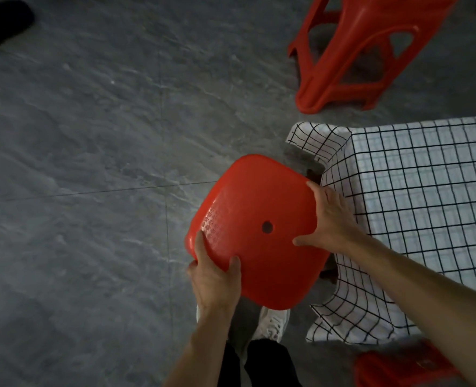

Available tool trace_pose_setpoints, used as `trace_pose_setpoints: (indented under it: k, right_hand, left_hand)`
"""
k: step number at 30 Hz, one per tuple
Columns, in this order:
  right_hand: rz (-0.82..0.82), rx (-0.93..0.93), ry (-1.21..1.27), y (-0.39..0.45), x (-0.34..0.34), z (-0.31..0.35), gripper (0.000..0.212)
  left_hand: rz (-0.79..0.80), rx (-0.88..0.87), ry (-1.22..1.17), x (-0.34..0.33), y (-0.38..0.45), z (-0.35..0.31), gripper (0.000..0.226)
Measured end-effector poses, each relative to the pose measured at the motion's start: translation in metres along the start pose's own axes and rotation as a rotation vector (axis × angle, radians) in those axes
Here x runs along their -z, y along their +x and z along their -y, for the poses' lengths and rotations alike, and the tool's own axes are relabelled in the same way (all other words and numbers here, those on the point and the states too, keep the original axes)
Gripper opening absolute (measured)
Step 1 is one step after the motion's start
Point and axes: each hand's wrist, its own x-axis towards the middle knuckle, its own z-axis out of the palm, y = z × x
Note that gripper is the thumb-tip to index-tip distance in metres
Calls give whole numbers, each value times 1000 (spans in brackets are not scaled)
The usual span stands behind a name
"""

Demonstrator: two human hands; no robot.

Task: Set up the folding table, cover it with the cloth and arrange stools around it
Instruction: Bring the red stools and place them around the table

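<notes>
A red plastic stool (255, 219) with a small hole in its seat is seen from above, right beside the left side of the table. My left hand (216, 277) grips its near left edge, and my right hand (330, 219) grips its right edge. The table carries a white cloth with a black grid (415, 208), whose corners hang down. A second red stool (362, 48) stands beyond the table's far corner. Part of a third red stool (404, 367) shows at the table's near side. The legs of the held stool are hidden under its seat.
Grey stone-pattern floor tiles (91, 163) spread to the left. My white shoe (271, 322) and dark trousers are just below the held stool. A dark shape (2, 18) lies at the top left corner.
</notes>
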Motion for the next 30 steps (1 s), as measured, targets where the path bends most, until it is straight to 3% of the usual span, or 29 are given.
trace_pose_setpoints:
  k: [11,16,20,22,27,30]
  right_hand:
    - [-6,-172,207,-32,-21,4,125]
    - [-61,-228,324,-45,-29,2,91]
    - [-62,-281,323,-36,-20,-2,77]
    - [-42,-297,340,-25,-9,-2,83]
    - [-60,-96,336,-3,-2,17,119]
    - [-1,-136,325,-1,-10,26,121]
  left_hand:
    - [-52,-284,74,29,75,-35,70]
    - [34,-411,232,30,88,-46,69]
    - [70,-422,301,31,81,-39,76]
    - [63,-418,330,31,77,-33,82]
    - [-23,-442,448,31,62,-20,83]
    - [-27,-461,576,30,56,-19,80]
